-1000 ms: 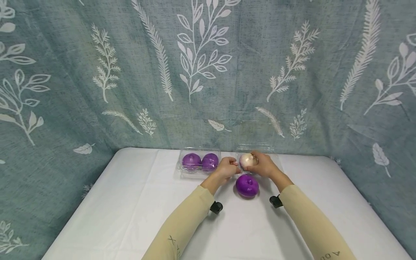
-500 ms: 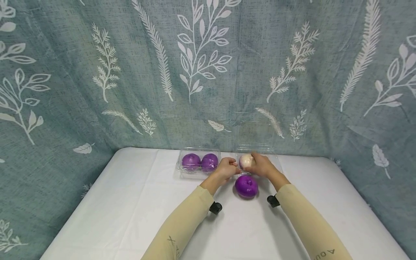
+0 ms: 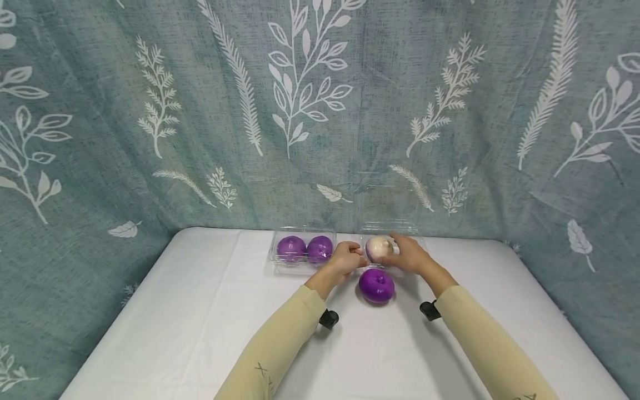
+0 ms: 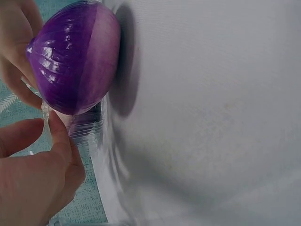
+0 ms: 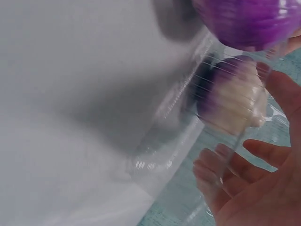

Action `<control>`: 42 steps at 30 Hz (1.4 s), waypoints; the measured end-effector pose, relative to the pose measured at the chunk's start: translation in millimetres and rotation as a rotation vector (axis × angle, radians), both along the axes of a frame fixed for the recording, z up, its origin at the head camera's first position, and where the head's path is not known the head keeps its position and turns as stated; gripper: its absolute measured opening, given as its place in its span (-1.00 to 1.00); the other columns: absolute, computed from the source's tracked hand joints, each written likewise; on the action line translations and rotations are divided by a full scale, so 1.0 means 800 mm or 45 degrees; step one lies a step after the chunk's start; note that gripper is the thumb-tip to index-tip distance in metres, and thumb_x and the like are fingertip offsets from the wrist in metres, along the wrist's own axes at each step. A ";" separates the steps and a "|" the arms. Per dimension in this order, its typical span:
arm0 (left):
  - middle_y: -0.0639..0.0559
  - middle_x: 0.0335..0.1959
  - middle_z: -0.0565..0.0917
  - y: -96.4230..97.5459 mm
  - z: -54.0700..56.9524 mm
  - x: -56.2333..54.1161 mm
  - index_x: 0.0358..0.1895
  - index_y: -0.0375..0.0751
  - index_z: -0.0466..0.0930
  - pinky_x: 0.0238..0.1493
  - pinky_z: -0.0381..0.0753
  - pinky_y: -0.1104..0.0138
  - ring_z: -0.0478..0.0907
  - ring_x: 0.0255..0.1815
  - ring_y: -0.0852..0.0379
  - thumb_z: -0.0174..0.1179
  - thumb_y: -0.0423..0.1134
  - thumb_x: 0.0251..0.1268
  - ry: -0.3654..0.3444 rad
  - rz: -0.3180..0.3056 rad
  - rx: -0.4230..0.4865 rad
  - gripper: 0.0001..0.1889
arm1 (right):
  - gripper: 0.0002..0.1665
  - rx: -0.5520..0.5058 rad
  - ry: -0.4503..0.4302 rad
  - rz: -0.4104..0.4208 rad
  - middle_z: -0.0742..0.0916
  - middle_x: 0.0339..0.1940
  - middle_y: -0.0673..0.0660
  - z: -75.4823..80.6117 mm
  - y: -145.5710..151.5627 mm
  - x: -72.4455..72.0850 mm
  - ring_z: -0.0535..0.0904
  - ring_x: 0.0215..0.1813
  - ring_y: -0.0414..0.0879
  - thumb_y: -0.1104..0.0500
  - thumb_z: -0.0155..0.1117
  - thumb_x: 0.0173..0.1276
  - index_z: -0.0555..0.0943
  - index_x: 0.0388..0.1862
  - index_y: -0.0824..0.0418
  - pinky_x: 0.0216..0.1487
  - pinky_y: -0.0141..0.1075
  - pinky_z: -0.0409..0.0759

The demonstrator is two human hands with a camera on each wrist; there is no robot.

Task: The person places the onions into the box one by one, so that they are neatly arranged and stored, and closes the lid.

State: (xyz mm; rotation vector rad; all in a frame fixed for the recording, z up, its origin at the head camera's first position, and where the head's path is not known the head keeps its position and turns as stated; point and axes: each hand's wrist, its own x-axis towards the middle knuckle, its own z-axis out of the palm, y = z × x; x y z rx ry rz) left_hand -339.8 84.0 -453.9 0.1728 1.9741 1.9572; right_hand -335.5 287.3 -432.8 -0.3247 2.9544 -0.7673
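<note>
My left hand (image 3: 345, 260) pinches the near left rim of a clear plastic clamshell container (image 5: 169, 113) between thumb and fingertips, best seen in the left wrist view. Inside lies a white-and-purple onion (image 3: 378, 249). My right hand (image 3: 411, 256) reaches into the same container, on the onion's right side. Its fingers (image 5: 277, 89) are spread, and a gap shows between most of them and the onion in the right wrist view. Just in front of the container, a shiny purple onion (image 3: 376, 286) rests on the table between my wrists.
To the left stands a second clear clamshell container (image 3: 280, 268) holding two purple onions (image 3: 291, 248). Both containers sit near the back edge of the white table (image 3: 210, 333). Behind it hangs a green-blue leaf-patterned curtain (image 3: 215, 139).
My right hand moved slightly left over the white-and-purple onion, then drew back right with its fingers spread wider. My left hand keeps its place on the rim.
</note>
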 end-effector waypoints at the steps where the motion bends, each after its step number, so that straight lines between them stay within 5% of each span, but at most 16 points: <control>1: -0.35 0.21 0.49 0.000 0.000 0.000 0.45 -0.60 0.23 -0.21 0.57 0.51 0.48 -0.18 0.18 0.24 -0.65 0.21 0.002 0.000 -0.006 -0.30 | 0.04 0.005 0.007 0.002 0.39 0.44 0.58 0.003 0.001 0.003 0.30 0.44 0.49 -0.06 0.39 0.39 0.16 0.53 0.55 0.44 0.36 0.35; 7: -0.28 0.16 0.52 -0.001 0.003 0.000 0.45 -0.55 0.27 -0.16 0.56 0.45 0.50 -0.18 0.18 0.24 -0.62 0.22 0.003 0.007 -0.037 -0.31 | -0.06 0.048 0.077 0.052 0.41 0.43 0.58 0.018 0.007 0.021 0.30 0.43 0.50 -0.04 0.36 0.43 0.23 0.48 0.57 0.42 0.39 0.35; 14: -0.25 0.17 0.51 0.000 0.000 0.001 0.45 -0.55 0.25 0.37 0.54 0.12 0.55 -0.05 0.11 0.25 -0.62 0.23 -0.014 0.014 -0.044 -0.31 | -0.24 0.069 0.122 0.167 0.51 0.30 0.58 0.027 0.018 0.042 0.51 0.24 0.46 0.07 0.31 0.48 0.35 0.39 0.59 0.23 0.28 0.59; 27: -0.28 0.21 0.51 0.000 0.003 0.003 0.44 -0.54 0.27 0.44 0.48 0.02 0.57 0.00 0.08 0.26 -0.60 0.25 -0.014 0.017 -0.054 -0.33 | -0.35 -0.010 0.119 0.237 0.64 0.21 0.45 0.044 0.021 0.084 0.63 0.12 0.35 0.04 0.35 0.46 0.50 0.30 0.49 0.14 0.18 0.69; 34: -0.26 0.20 0.51 0.000 0.002 0.002 0.45 -0.54 0.26 0.46 0.45 -0.03 0.55 -0.06 0.12 0.26 -0.59 0.24 -0.014 0.012 -0.057 -0.32 | -0.37 -0.134 0.048 0.185 0.68 0.13 0.41 0.029 0.018 0.102 0.66 0.09 0.29 -0.02 0.38 0.43 0.56 0.22 0.47 0.10 0.10 0.72; 42: -0.29 0.19 0.51 0.002 0.000 0.000 0.42 -0.56 0.29 0.36 0.55 0.08 0.55 -0.05 0.09 0.27 -0.62 0.21 -0.018 0.031 -0.041 -0.33 | -0.16 -0.398 -0.116 -0.015 0.61 0.26 0.47 -0.004 0.006 0.117 0.62 0.18 0.27 -0.07 0.42 0.38 0.44 0.36 0.53 0.03 -0.09 0.79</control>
